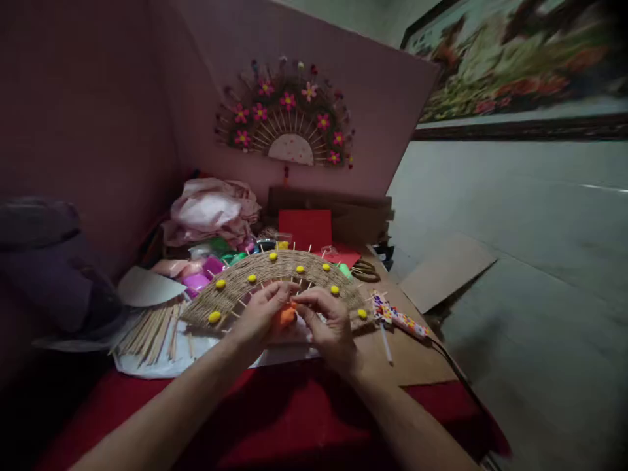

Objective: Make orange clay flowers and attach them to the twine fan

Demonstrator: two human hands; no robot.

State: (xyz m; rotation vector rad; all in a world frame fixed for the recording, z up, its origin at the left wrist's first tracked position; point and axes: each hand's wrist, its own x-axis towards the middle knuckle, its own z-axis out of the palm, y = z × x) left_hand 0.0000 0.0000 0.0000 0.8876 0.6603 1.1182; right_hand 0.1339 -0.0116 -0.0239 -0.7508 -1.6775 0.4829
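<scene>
My left hand (269, 307) and my right hand (330, 322) meet at the fingertips over the middle of a woven twine fan. Both are closed in a pinch, with a small bit of orange clay between them, partly hidden by the fingers. A larger orange clay lump (286, 318) shows just below the fingertips; whether it is held or lies underneath I cannot tell. The arched twine fan (289, 260) has thin sticks poking out of its edge and several yellow clay dots (300, 269) spread over its band.
Thin wooden sticks (153, 333) lie at the left on white plastic. Behind are coloured clay packs (199, 282), pink cloth (210, 208), red paper (305, 226) and scissors (366, 270). A patterned glue gun (400, 317) rests at right on cardboard (417, 360). A flowered fan (289, 121) hangs behind.
</scene>
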